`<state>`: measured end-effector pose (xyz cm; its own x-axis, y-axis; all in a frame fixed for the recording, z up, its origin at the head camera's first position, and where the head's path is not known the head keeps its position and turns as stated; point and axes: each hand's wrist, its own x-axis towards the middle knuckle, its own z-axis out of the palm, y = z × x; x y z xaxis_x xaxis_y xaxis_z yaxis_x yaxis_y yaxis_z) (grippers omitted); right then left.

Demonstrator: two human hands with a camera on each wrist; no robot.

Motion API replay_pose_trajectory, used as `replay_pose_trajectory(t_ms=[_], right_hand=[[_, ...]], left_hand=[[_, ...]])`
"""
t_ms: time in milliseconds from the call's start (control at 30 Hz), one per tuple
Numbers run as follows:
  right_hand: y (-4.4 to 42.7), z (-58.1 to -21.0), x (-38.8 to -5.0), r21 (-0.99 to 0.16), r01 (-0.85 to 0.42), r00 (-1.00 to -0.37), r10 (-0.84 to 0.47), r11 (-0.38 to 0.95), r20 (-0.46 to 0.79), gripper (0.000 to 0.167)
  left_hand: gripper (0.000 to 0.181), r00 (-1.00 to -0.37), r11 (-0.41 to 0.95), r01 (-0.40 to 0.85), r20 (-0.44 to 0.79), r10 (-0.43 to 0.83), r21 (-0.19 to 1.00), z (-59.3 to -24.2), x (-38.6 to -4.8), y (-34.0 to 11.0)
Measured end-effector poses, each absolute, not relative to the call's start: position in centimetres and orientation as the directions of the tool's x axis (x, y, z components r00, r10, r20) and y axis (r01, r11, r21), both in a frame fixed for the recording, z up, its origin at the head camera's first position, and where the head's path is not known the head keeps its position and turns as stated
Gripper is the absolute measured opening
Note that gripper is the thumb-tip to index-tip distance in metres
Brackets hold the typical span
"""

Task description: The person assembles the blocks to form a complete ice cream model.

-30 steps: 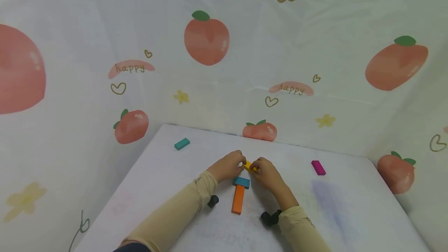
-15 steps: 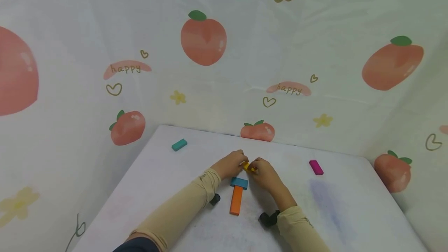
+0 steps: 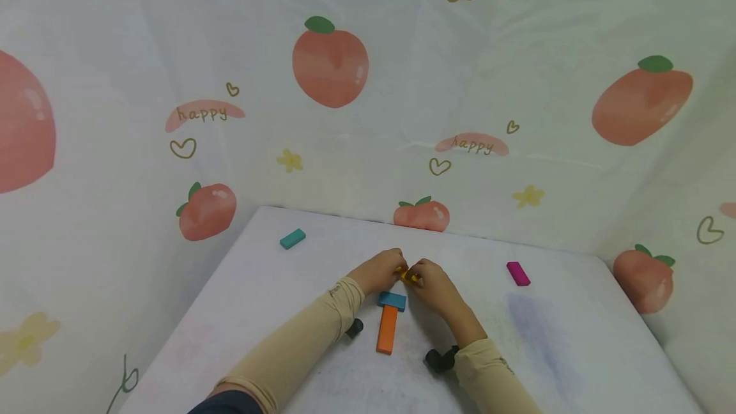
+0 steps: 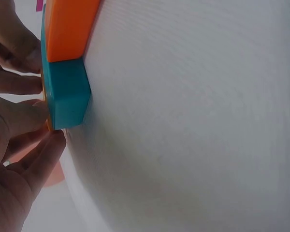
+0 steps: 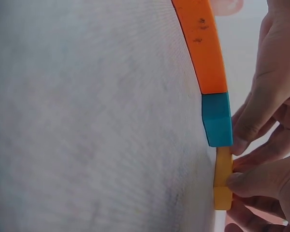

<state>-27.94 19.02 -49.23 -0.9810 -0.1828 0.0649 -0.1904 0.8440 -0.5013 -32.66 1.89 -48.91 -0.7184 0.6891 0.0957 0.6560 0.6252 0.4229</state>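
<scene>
Both hands pinch a yellow block (image 3: 409,277) near the middle of the table. The left hand (image 3: 377,272) holds its left end with thumb and fingertips. At its right end is the right hand (image 3: 438,287), gripping it between thumb and fingers, as the right wrist view shows with the yellow block (image 5: 223,169). Just in front lies a blue block (image 3: 392,301), set crosswise against the end of a long orange block (image 3: 387,331). In the left wrist view the blue block (image 4: 67,92) hides most of the yellow one.
A teal block (image 3: 292,239) lies at the back left of the white table (image 3: 241,312), and a magenta block (image 3: 518,273) at the right. Black devices (image 3: 441,360) are at the wrists. A fruit-print cloth (image 3: 368,133) rises behind the table.
The left hand has shifted slightly right, closer to the right hand, and covers more of the yellow block. The head view has turned a little. The blocks on the table stay put.
</scene>
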Motion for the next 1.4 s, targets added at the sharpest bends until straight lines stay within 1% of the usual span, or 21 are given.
replay_pose_trajectory(t_ms=[200,467,700,1133,1400], right_hand=[[18.8,-49.0,-27.8,-0.503,-0.196,-0.98,-0.187,0.842,0.068,0.009],[18.7,-48.8,-27.8,-0.531,-0.206,-0.976,-0.212,0.822,0.05,0.009],[18.6,-48.7,-27.6,-0.545,-0.242,-0.966,-0.254,0.803,0.055,0.012],[18.3,-48.6,-27.0,-0.571,-0.244,-0.958,-0.285,0.784,0.019,0.015],[18.1,-48.9,-26.9,-0.572,-0.276,-0.947,-0.32,0.772,0.026,0.015]], left_hand=[[0.02,-0.731,0.636,0.636,0.078,0.678,0.436,-49.0,-32.6,1.7],[0.021,-0.723,0.634,0.647,0.078,0.686,0.423,-48.8,-32.5,1.2],[0.02,-0.724,0.624,0.639,0.078,0.686,0.45,-48.5,-31.9,0.5],[0.023,-0.722,0.606,0.629,0.079,0.687,0.487,-49.2,-30.9,-0.6],[0.023,-0.722,0.6,0.637,0.1,0.685,0.484,-49.4,-30.1,-1.2]])
